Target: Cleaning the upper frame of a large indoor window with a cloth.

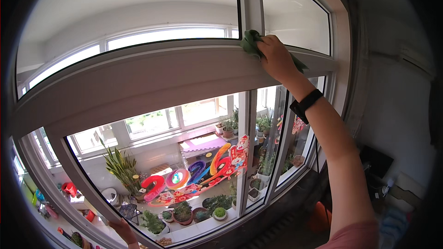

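My right hand (277,57) is raised and bunches a green cloth (251,43) in its fingers. It presses the cloth where the white upright (252,3) between the upper panes meets the wide horizontal crossbar (166,71). A loose end of the cloth hangs out below the wrist side of the hand. Low at the left, my left hand (124,231) grips the white frame (81,173) of a sliding glass panel; its fingertips are partly hidden.
Festive stickers (204,176) cover the lower glass. Behind it stand potted plants (181,212), a tall snake plant (121,166) and a folding stool (129,212). Right, in the dim room, are a dark screen (376,160) and an orange object (318,216).
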